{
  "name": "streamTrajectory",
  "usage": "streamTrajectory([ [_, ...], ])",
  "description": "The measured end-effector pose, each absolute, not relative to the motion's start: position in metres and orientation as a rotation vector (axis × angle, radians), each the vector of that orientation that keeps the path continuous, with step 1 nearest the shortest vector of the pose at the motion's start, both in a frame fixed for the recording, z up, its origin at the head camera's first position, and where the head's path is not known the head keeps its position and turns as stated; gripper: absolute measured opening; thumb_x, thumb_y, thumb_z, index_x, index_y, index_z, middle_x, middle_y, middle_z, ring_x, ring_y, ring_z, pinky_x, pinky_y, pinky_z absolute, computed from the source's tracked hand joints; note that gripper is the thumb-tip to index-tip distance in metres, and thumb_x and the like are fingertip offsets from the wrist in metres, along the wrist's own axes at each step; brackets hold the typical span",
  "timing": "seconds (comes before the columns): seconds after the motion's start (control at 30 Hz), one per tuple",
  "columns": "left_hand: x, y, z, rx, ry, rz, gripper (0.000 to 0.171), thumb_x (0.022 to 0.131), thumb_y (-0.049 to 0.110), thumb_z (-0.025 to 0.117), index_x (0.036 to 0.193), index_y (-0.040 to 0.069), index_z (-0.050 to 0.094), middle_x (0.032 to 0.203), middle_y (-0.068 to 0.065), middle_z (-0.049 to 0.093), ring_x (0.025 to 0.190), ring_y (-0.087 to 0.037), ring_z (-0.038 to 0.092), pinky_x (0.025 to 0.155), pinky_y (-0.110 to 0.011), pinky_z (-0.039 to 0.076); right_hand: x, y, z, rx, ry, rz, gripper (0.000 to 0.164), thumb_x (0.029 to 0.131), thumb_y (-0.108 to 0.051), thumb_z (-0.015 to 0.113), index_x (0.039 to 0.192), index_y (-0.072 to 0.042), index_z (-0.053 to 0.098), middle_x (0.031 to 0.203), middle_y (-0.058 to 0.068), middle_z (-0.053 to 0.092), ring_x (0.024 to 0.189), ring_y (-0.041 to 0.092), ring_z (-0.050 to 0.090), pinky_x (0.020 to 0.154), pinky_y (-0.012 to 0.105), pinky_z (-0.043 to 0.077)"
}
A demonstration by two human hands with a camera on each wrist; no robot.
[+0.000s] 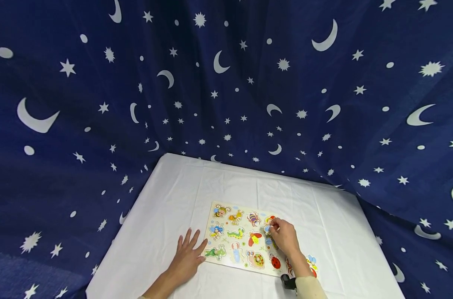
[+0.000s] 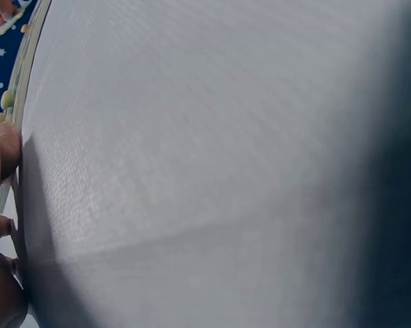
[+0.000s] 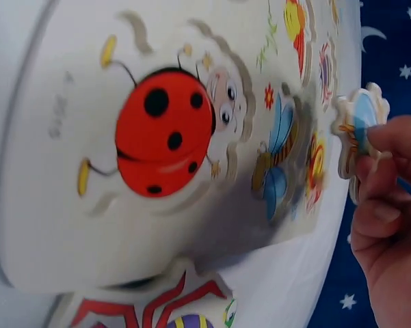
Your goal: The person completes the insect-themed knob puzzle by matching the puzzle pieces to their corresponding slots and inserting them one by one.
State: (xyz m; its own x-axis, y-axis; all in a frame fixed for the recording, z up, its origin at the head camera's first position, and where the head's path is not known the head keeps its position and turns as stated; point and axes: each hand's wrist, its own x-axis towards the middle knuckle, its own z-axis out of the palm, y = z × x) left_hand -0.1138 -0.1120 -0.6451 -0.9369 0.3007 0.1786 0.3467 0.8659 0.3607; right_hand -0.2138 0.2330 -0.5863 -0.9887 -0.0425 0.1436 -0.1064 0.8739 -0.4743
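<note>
A wooden insect puzzle board (image 3: pixel 48 212) lies on the white-covered table. My right hand (image 1: pixel 285 237) is over its right side, pinching a puzzle piece (image 3: pixel 362 113) with a blue wing between thumb and fingers. The held piece is raised above the board. Below it in the right wrist view is a printed blue-winged insect (image 3: pixel 277 164) in a cut-out, with a red ladybug (image 3: pixel 167 137) nearer the camera. My left hand (image 1: pixel 187 257) lies with spread fingers at the board's left edge, fingertips right by the green grasshopper (image 1: pixel 215 252). Its thumb (image 2: pixel 9 147) touches the edge.
A spider piece (image 3: pixel 191 318) with red legs lies at the board's near right edge. Beyond my right wrist are more loose pieces (image 1: pixel 311 261), partly hidden by the arm. White cloth (image 1: pixel 219 178) covers the table; a dark blue star-and-moon curtain (image 1: pixel 226 112) surrounds it.
</note>
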Motion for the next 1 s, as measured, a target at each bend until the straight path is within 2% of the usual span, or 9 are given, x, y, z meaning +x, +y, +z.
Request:
streamTrajectory([
  [0.37, -0.115, -0.111, -0.644, -0.5, -2.94, -0.594, 0.051, 0.085, 0.037, 0.06, 0.132, 0.02, 0.051, 0.149, -0.016, 0.029, 0.139, -0.043, 0.012, 0.104, -0.065, 0.013, -0.193, 0.203, -0.584, 0.614, -2.839, 0.816, 0.02, 0.071, -0.003, 0.071, 0.076, -0.02, 0.062, 0.07, -0.014, 0.053, 0.06, -0.003, 0.043, 0.055, 0.018, 0.038],
  [0.63, -0.113, -0.112, -0.645, -0.493, -2.93, -0.577, 0.05, 0.084, 0.037, 0.061, 0.131, 0.02, 0.053, 0.148, -0.017, 0.031, 0.138, -0.045, 0.015, 0.103, -0.066, 0.016, -0.175, 0.175, -0.588, 0.796, -2.879, 0.851, 0.012, 0.076, -0.008, 0.07, 0.081, -0.019, 0.067, 0.07, -0.012, 0.054, 0.061, -0.004, 0.044, 0.054, 0.015, 0.04],
  [0.77, -0.114, -0.112, -0.644, -0.502, -2.913, -0.587, 0.051, 0.084, 0.036, 0.062, 0.131, 0.02, 0.053, 0.147, -0.018, 0.032, 0.137, -0.045, 0.017, 0.102, -0.066, 0.017, -0.171, 0.168, -0.593, 0.836, -2.867, 0.827, 0.013, 0.075, -0.008, 0.071, 0.081, -0.019, 0.068, 0.069, -0.013, 0.054, 0.063, -0.002, 0.042, 0.058, 0.016, 0.038],
  [1.0, -0.114, -0.112, -0.644, -0.516, -2.861, -0.564, 0.05, 0.082, 0.034, 0.065, 0.128, 0.018, 0.056, 0.145, -0.019, 0.036, 0.136, -0.047, 0.021, 0.1, -0.067, 0.02, -0.167, 0.162, -0.597, 0.892, -2.886, 0.888, 0.013, 0.076, -0.008, 0.07, 0.084, -0.018, 0.068, 0.071, -0.014, 0.053, 0.063, -0.003, 0.044, 0.055, 0.014, 0.039],
])
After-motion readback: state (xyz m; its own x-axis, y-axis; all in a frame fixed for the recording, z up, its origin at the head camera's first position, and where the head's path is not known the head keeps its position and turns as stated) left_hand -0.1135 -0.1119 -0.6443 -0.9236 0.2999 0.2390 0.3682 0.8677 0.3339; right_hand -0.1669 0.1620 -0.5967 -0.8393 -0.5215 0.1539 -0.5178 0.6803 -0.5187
